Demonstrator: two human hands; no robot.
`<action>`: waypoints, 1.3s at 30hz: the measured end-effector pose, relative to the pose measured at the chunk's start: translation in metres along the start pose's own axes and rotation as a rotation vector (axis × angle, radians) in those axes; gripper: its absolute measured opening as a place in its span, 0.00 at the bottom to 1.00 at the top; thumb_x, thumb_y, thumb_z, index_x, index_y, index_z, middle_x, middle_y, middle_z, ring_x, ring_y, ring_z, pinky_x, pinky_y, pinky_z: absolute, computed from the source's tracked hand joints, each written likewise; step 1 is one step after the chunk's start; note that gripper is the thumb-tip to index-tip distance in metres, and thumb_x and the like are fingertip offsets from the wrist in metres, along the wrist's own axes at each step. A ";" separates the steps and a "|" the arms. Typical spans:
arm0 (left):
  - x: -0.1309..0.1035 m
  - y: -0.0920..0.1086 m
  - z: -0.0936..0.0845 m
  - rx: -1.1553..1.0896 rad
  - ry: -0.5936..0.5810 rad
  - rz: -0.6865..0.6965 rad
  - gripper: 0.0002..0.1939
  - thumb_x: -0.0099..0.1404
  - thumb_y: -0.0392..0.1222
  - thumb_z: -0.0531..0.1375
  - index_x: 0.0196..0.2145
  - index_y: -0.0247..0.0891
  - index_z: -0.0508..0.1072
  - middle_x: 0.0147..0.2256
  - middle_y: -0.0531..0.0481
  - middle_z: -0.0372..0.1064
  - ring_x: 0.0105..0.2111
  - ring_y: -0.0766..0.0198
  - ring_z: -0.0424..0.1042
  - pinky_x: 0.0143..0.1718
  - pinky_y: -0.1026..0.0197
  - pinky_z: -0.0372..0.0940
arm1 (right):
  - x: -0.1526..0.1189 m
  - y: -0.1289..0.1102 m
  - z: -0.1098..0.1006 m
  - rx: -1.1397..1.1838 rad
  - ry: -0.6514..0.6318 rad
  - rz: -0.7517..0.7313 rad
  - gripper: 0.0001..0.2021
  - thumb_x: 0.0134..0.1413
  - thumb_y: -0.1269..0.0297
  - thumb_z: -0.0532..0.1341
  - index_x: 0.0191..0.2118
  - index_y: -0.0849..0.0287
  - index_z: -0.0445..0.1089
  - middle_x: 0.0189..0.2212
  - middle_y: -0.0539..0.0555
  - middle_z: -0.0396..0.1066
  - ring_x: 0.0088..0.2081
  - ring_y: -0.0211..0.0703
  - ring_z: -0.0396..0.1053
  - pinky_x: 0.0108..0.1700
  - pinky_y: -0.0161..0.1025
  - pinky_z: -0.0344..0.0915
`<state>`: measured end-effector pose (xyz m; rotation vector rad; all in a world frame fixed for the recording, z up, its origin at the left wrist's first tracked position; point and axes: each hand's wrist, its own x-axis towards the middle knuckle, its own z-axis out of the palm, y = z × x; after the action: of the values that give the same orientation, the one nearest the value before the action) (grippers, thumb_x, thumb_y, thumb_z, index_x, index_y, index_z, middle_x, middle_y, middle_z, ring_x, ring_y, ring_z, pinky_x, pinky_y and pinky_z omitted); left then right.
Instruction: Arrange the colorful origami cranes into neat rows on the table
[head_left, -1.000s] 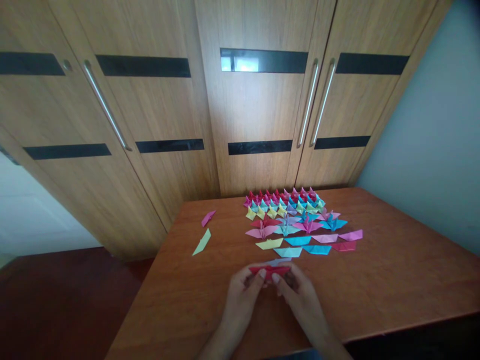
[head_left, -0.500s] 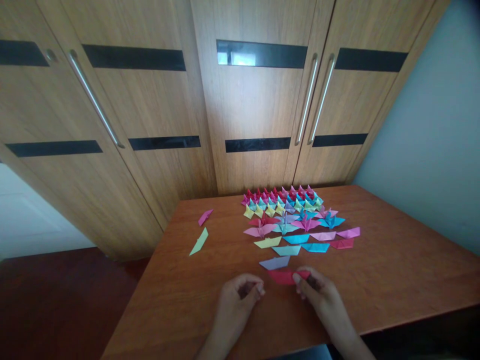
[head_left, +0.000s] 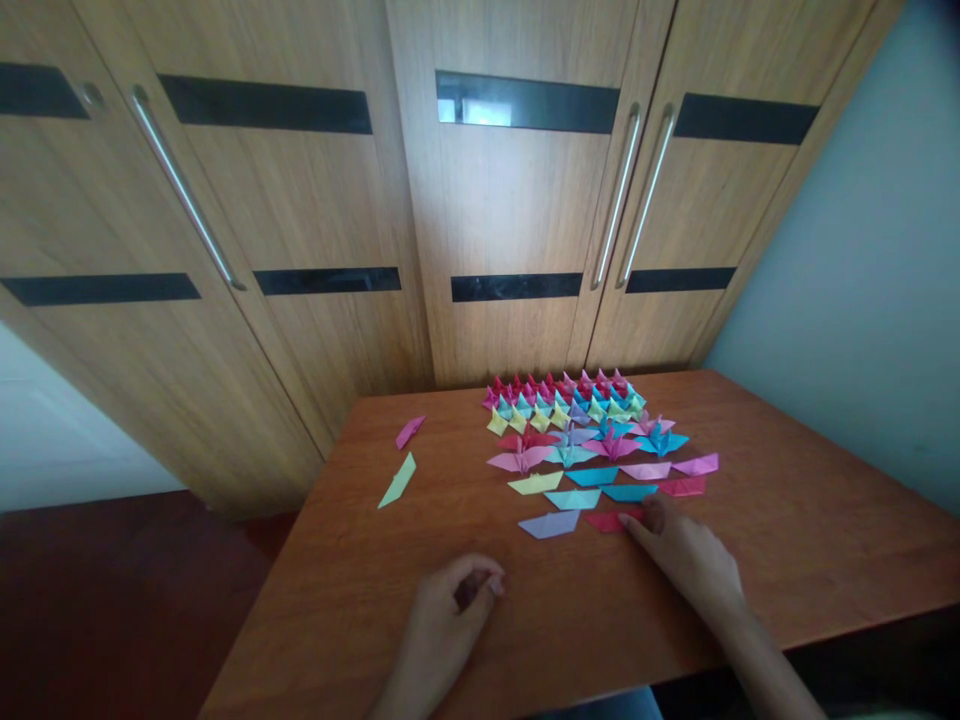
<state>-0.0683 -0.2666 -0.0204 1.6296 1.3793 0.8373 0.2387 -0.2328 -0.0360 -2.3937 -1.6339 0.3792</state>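
Observation:
With the thumb and fingers of my right hand (head_left: 686,560), I pinch the right end of a red folded-paper boat shape (head_left: 604,521) at the table surface. It lies just right of a lavender folded paper (head_left: 551,525). My left hand (head_left: 450,625) hovers or rests near the front of the table, its thumb and fingertip together and nothing visible in them. Just behind the red piece are a light teal folded paper (head_left: 573,499) and a blue one (head_left: 628,493). Another red folded paper (head_left: 682,486) sits beyond my right fingers.
Folded-paper cranes (head_left: 574,455) and rows of small pointed paper shapes (head_left: 562,400) fill the table's back middle. A green paper piece (head_left: 397,481) and a magenta one (head_left: 410,432) lie at left. A wooden wardrobe (head_left: 517,190) stands behind the table (head_left: 315,600).
My right hand has moved right and away from me, bringing the red folded paper beside the lavender one. My left hand has drawn slightly left and toward me.

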 end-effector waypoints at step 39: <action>0.056 -0.021 -0.104 0.646 0.343 0.060 0.12 0.62 0.43 0.53 0.39 0.40 0.72 0.38 0.47 0.72 0.38 0.59 0.71 0.39 0.61 0.63 | -0.057 -0.093 0.045 0.367 -0.092 -0.635 0.11 0.56 0.59 0.54 0.26 0.56 0.65 0.20 0.47 0.67 0.24 0.37 0.64 0.27 0.33 0.53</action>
<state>-0.1592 -0.1928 0.0050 2.0804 1.9966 0.7726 0.1225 -0.2509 -0.0432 -1.5177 -2.0357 0.6016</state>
